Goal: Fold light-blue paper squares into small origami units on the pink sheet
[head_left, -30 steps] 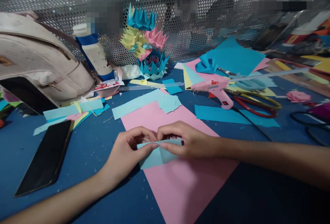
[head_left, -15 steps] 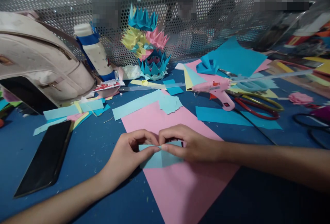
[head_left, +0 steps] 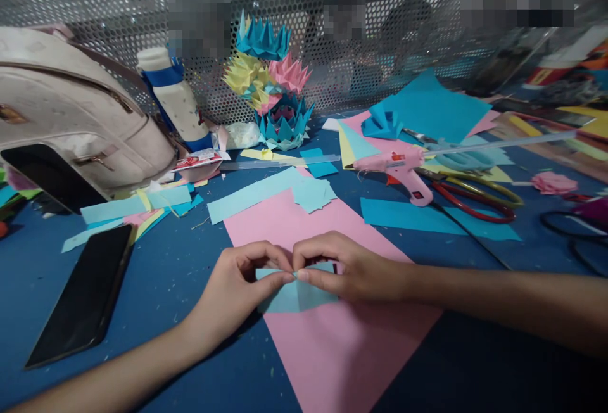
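Note:
Both hands pinch the top edge of one small light blue piece of paper (head_left: 285, 301), which has a vertical crease down its middle. My left hand (head_left: 242, 273) grips it just left of the crease between thumb and forefinger. On the other side, my right hand (head_left: 351, 267) does the same, its fingertips almost touching the left ones. Beneath them lies a large pink sheet (head_left: 327, 356). A light blue cut paper shape (head_left: 313, 194) rests on the sheet's far corner, beside a long light blue strip (head_left: 254, 192).
A black phone (head_left: 83, 296) lies at left, near a backpack (head_left: 71, 96) and a bottle (head_left: 171, 96). Folded paper flowers (head_left: 285, 121) stand at the back. Rightward are a pink glue gun (head_left: 399, 166), red-handled scissors (head_left: 475, 201) and a blue strip (head_left: 437, 218).
Hands and paper hold almost the same position, both still pinching the top edge. The whole view has shifted very slightly.

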The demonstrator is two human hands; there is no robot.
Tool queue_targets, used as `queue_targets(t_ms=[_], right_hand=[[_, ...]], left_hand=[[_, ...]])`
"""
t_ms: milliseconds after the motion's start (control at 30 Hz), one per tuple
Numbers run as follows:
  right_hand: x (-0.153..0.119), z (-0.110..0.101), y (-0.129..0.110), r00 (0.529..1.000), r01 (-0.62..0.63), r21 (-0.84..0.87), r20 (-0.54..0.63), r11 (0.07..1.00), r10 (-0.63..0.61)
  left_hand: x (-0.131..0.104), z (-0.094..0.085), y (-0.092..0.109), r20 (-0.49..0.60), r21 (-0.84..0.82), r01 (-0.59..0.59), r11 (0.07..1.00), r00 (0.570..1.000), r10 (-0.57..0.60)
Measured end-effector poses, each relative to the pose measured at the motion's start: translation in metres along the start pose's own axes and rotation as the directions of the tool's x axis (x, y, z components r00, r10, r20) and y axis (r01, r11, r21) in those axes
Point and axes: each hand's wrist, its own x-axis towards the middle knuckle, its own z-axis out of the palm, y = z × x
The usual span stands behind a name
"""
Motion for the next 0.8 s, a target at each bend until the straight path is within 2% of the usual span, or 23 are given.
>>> queue_targets(t_ms=[800], right_hand=[[-0.0005, 0.0011, 0.0001, 1.0, -0.007, 0.034, -0.017, 0.999, 0.007]], left_hand=[[0.0006, 0.0015, 0.0038, -0.01, -0.038, 0.024, 0.999, 1.0, -0.024]])
